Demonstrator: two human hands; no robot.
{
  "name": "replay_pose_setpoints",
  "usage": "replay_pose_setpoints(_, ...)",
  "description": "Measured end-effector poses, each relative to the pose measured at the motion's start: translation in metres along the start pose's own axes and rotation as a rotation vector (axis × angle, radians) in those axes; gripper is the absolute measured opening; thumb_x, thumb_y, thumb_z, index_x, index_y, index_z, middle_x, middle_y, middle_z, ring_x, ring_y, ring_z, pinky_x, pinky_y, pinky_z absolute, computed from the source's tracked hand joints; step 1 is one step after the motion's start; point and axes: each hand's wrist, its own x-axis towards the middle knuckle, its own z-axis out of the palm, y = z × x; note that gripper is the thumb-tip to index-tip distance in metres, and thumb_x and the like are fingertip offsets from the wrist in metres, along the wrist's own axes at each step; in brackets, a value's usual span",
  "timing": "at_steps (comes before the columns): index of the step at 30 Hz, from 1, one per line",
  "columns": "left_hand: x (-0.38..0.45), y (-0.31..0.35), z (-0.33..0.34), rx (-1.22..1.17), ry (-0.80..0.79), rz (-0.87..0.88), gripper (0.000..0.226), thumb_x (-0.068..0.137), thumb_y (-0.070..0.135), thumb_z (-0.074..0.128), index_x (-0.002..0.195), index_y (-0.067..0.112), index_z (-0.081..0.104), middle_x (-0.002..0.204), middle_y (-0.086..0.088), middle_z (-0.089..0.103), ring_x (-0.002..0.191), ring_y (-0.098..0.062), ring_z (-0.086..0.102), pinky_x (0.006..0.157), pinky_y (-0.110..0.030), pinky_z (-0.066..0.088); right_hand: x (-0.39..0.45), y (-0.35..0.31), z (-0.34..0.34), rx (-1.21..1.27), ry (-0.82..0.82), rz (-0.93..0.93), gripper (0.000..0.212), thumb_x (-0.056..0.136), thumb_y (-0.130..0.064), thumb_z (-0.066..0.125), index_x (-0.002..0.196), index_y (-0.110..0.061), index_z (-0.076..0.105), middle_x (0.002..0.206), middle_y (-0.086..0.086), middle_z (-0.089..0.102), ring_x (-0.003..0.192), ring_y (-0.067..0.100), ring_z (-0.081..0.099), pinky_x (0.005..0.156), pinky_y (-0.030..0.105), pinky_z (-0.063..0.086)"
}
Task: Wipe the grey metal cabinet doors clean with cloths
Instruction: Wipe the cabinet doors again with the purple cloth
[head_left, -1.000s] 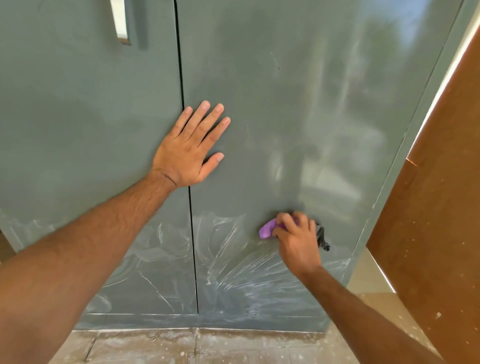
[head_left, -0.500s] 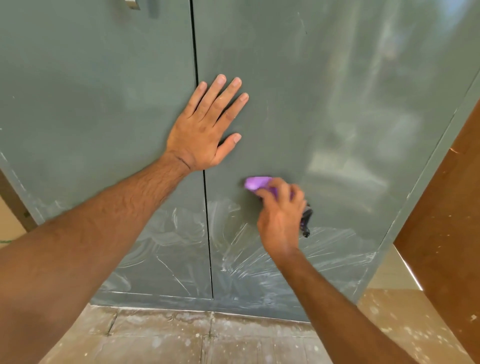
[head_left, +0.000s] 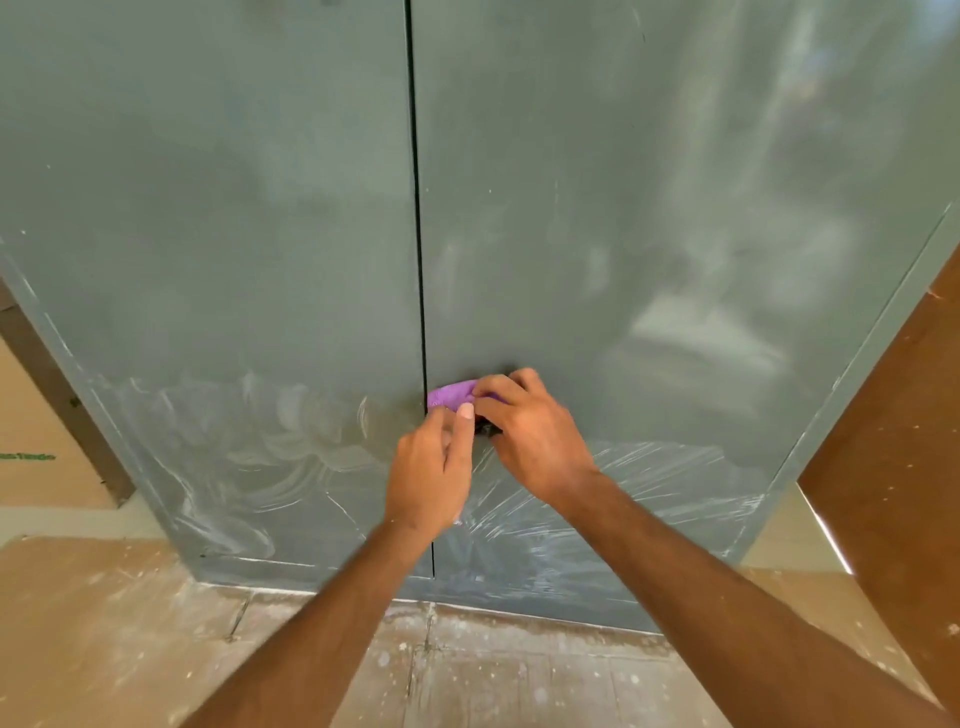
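Against the grey cabinet doors (head_left: 571, 208), right hand (head_left: 530, 436) grips purple cloth (head_left: 451, 394); left hand (head_left: 431, 478) pinches it.

Grey-green cabinet doors (head_left: 260, 234) with white swirled streaks low down; my purple cloth (head_left: 451, 394); brown panel (head_left: 893, 415); tan, white-speckled floor (head_left: 104, 623).

2 grey doors (head_left: 208, 234) meet at 1 dark seam (head_left: 418, 260). 2 hands: the left hand (head_left: 428, 470) and the right hand (head_left: 530, 436). 1 purple cloth (head_left: 449, 394), with 1 dark scrap (head_left: 488, 428) under the right hand. 1 brown panel (head_left: 893, 441) at right, 1 dusty floor (head_left: 130, 649).
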Motion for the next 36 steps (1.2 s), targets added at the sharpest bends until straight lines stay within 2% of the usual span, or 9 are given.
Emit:
replay_pose_setpoints(3,-0.012,0.029,0.019,-0.545,-0.061,-0.399,0.043,0.107,0.057,0.039,0.093,0.029,0.068,0.081,-0.001,0.071,0.081,-0.027,0.072,0.077,-0.046,0.063,0.006,-0.008,-0.016,0.306,-0.058,0.210,0.047,0.076,0.005,0.069,0.119,-0.014,0.064,0.115,-0.002,0.069,0.103,0.021,0.056,0.080,0.045,0.054)
replay_pose_setpoints(6,0.004,0.056,0.027,-0.851,0.161,-0.504,0.034,0.111,0.039,0.043,0.091,0.023,0.065,0.083,-0.005,0.071,0.081,-0.021,0.071,0.069,-0.034,0.062,0.013,-0.006,-0.035,0.499,-0.245,0.127,0.040,0.085,-0.003,0.064,0.122,-0.018,0.069,0.107,-0.002,0.075,0.094,0.018,0.068,0.084,0.038,0.055)
replay_pose_setpoints(8,0.019,0.056,0.033,-0.749,0.392,-0.453,0.018,0.109,0.026,0.050,0.098,0.012,0.054,0.099,-0.014,0.066,0.094,-0.029,0.064,0.081,-0.037,0.057,0.020,-0.004,-0.048,0.434,-0.276,0.089,0.043,0.085,-0.010,0.051,0.121,-0.022,0.071,0.104,0.001,0.076,0.093,0.026,0.069,0.083,0.042,0.056)
replay_pose_setpoints(11,0.037,0.041,0.043,-0.270,0.676,-0.148,0.025,0.100,0.010,0.056,0.122,0.000,0.054,0.120,-0.023,0.050,0.109,-0.030,0.046,0.096,-0.036,0.042,0.040,-0.006,-0.065,0.139,0.054,-0.021,0.042,0.079,-0.010,0.044,0.107,-0.013,0.075,0.102,0.002,0.075,0.095,0.034,0.061,0.082,0.046,0.052)
replay_pose_setpoints(16,0.006,-0.058,0.049,0.353,0.416,0.245,0.050,0.086,0.001,0.073,0.127,0.020,0.051,0.115,-0.022,0.051,0.094,-0.043,0.057,0.075,-0.053,0.057,0.082,-0.011,-0.066,-0.077,0.399,-0.144,0.035,0.075,-0.009,0.049,0.102,-0.010,0.072,0.113,0.010,0.065,0.105,0.030,0.046,0.082,0.040,0.036)
replay_pose_setpoints(21,0.045,-0.075,0.003,0.168,0.684,0.089,0.028,0.103,0.017,0.052,0.127,0.002,0.056,0.118,-0.029,0.048,0.104,-0.041,0.048,0.092,-0.051,0.045,0.103,-0.017,-0.034,-0.233,0.350,-0.196,0.035,0.074,-0.008,0.049,0.100,-0.013,0.072,0.111,0.009,0.066,0.105,0.029,0.044,0.080,0.043,0.037)
replay_pose_setpoints(24,0.050,-0.053,0.021,0.326,0.563,0.407,0.028,0.098,0.015,0.063,0.125,0.013,0.056,0.122,-0.018,0.045,0.102,-0.035,0.046,0.089,-0.047,0.042,0.113,-0.014,-0.025,-0.287,0.453,-0.185,0.028,0.076,-0.009,0.055,0.097,-0.015,0.073,0.105,0.006,0.068,0.101,0.027,0.044,0.077,0.042,0.035)
replay_pose_setpoints(28,0.027,-0.116,0.001,0.511,0.341,0.426,0.065,0.072,-0.003,0.086,0.121,0.023,0.052,0.114,-0.010,0.041,0.090,-0.034,0.049,0.074,-0.048,0.050,0.115,-0.007,-0.014,-0.445,0.560,-0.220,0.026,0.080,-0.008,0.055,0.096,-0.018,0.072,0.106,0.003,0.069,0.103,0.026,0.047,0.077,0.042,0.037)
replay_pose_setpoints(36,0.058,-0.073,-0.004,0.451,0.441,0.589,0.036,0.090,0.015,0.069,0.124,0.021,0.057,0.123,-0.009,0.045,0.094,-0.031,0.045,0.083,-0.042,0.041,0.119,-0.013,-0.007,-0.473,0.616,-0.191,0.022,0.077,-0.010,0.057,0.093,-0.018,0.070,0.104,0.004,0.069,0.102,0.026,0.047,0.077,0.043,0.038)
